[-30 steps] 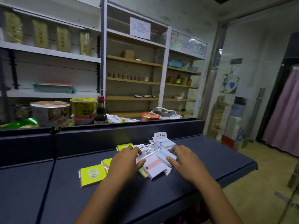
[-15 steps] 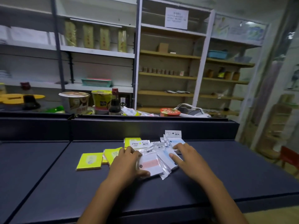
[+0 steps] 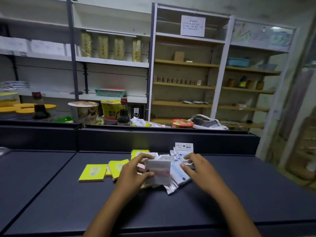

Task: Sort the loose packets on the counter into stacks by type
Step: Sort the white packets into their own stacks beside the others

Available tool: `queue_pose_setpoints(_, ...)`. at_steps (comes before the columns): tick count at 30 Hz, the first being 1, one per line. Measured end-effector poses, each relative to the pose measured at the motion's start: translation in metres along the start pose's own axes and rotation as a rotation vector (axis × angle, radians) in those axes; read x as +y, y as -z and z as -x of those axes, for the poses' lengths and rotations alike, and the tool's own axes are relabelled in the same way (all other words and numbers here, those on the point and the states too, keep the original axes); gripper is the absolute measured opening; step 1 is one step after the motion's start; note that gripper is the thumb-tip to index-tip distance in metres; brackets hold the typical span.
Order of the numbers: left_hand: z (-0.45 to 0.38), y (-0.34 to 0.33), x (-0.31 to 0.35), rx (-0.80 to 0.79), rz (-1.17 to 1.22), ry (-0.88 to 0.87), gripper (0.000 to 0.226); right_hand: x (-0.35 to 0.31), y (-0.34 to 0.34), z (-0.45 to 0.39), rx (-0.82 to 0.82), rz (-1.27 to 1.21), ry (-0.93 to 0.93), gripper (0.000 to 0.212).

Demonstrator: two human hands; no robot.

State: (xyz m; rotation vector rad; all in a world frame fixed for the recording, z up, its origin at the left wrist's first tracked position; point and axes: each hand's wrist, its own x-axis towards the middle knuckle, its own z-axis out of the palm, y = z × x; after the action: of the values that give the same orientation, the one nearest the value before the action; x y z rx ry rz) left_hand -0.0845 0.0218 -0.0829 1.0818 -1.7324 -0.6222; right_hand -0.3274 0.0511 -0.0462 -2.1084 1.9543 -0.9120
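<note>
A heap of loose packets lies on the dark counter [image 3: 68, 194]. My left hand [image 3: 135, 171] grips a white packet with a pink band [image 3: 159, 171], lifted and tilted up off the heap. White packets with blue bands [image 3: 178, 173] lie beside it, and my right hand [image 3: 198, 170] rests on them with its fingers spread. To the left lie yellow-green packets [image 3: 93, 172], one apart and others [image 3: 117, 167] overlapping near my left wrist. One more yellow-green packet [image 3: 139, 153] sits behind my left hand.
A raised dark ledge [image 3: 153, 134] runs along the back of the counter. Behind it stand noodle cups [image 3: 84, 112], soy sauce bottles [image 3: 123, 113] and a red bowl [image 3: 182, 123]. Shelves fill the wall. The counter's front edge is close to me.
My left hand has lifted the pink-banded packet up off the heap and tilted it. My right hand has stayed on the blue-banded packets. The view has swung left.
</note>
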Motion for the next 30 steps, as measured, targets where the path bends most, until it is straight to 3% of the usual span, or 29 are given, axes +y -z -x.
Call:
queue_pose_setpoints(7,-0.005,0.005,-0.005,0.150,0.356,0.018,0.040,0.010,-0.006,0.001,0.001,-0.011,-0.011,0.027)
queue_pose_setpoints(13,0.000,0.008,-0.010,0.248,0.426,0.031,0.042,0.019,-0.011,-0.003,-0.038,0.009,-0.018,0.026)
queue_pose_setpoints(20,0.006,0.006,-0.007,0.295,0.490,0.048,0.046,0.019,-0.020,-0.008,-0.200,0.074,-0.114,0.041)
queue_pose_setpoints(23,0.006,0.006,-0.007,0.306,0.498,0.044,0.043,0.015,-0.024,-0.007,-0.241,0.116,-0.146,0.035)
queue_pose_setpoints(25,0.005,0.006,-0.008,0.313,0.500,0.048,0.042,0.012,-0.025,-0.006,-0.238,0.094,-0.165,0.033)
queue_pose_setpoints(28,0.005,0.007,-0.009,0.320,0.506,0.057,0.039,0.011,-0.024,-0.006,-0.161,0.013,-0.209,0.048)
queue_pose_setpoints(30,0.005,0.007,-0.010,0.323,0.513,0.062,0.035,0.010,-0.022,-0.005,-0.068,-0.103,-0.241,0.036)
